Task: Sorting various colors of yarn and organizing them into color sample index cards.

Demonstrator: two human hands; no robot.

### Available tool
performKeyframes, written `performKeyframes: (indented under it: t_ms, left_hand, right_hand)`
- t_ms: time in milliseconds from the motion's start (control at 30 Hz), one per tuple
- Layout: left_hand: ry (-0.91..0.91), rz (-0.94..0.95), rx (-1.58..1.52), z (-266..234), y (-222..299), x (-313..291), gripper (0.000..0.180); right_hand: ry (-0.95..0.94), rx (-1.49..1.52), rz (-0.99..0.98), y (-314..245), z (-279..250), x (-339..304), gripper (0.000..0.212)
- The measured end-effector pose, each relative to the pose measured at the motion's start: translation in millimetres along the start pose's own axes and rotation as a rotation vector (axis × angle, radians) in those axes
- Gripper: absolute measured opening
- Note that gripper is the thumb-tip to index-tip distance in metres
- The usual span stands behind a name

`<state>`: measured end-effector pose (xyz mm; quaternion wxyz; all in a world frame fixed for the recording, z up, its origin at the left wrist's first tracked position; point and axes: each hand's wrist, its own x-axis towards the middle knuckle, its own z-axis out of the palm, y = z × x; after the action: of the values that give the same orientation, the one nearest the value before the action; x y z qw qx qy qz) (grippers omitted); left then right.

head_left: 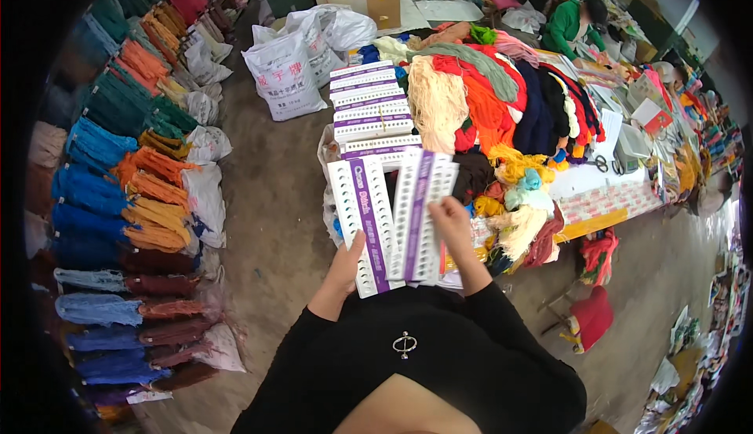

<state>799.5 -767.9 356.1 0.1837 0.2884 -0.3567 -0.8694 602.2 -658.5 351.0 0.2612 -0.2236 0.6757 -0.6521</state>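
White punched cards with purple bands (396, 214) are sitting fanned in your hands: your left hand (345, 265) is gripping the lower edge of the left card, your right hand (452, 226) is pinching the right one, both just above your chest. More such cards (369, 105) are lying stacked on the counter (604, 199) beside piled yarn skeins (494, 97)

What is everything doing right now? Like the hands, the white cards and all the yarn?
left hand: gripping the lower edge of a card.
right hand: fingers on a second card, holding it.
white and purple punched cards: two held up, tilted.
card stack: lying flat on the table, fanned.
yarn heap: piled loose on the table.
white sacks: standing on the floor, tops open.
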Motion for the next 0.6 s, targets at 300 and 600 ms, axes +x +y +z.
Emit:
performKeyframes:
  t_ms: [300,600]
  left_hand:
    - [-0.063,-0.002,0.048,18.6,12.7,-0.9,0.037]
    - [0.006,0.022,0.14,14.8,4.5,-1.6,0.037]
  right_hand:
    - [-0.136,-0.299,-0.318,-10.4,-11.0,-1.8,0.042]
    - [-0.133,-0.155,-0.038,-21.9,17.8,-17.4,0.016]
